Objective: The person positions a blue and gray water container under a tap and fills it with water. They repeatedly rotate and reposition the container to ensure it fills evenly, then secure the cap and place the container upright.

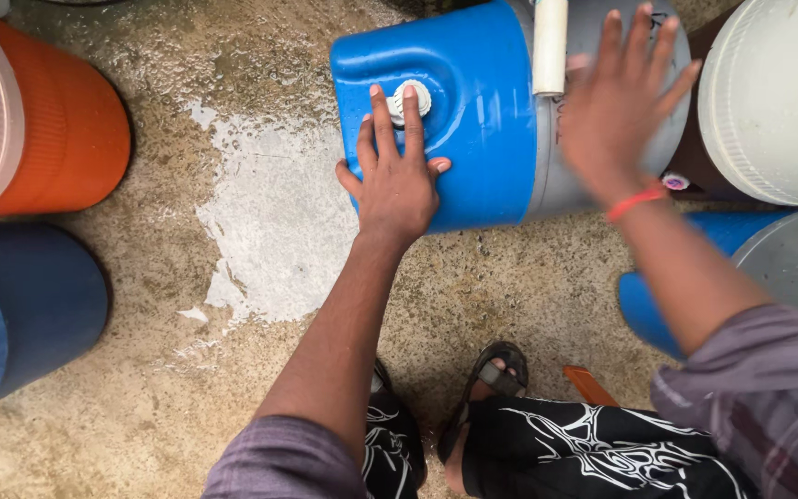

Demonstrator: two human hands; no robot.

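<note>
A blue plastic jug (473, 111) with a grey lid (602, 55) stands on the wet floor in front of me. My left hand (397, 171) lies flat on its blue side, fingers spread beside the small white tap (411, 100). My right hand (622, 97) is blurred, fingers apart, over the grey lid, holding nothing; a red band circles its wrist. A white tube (550, 44) stands at the lid's edge, just left of that hand.
An orange jug (57, 129) and a dark blue jug (30, 314) stand at the left. A white-lidded jug (773, 97) and a blue jug with a grey lid (768, 259) stand at the right. A soapy wet patch (274, 222) covers the concrete. My sandalled foot (491, 379) is below.
</note>
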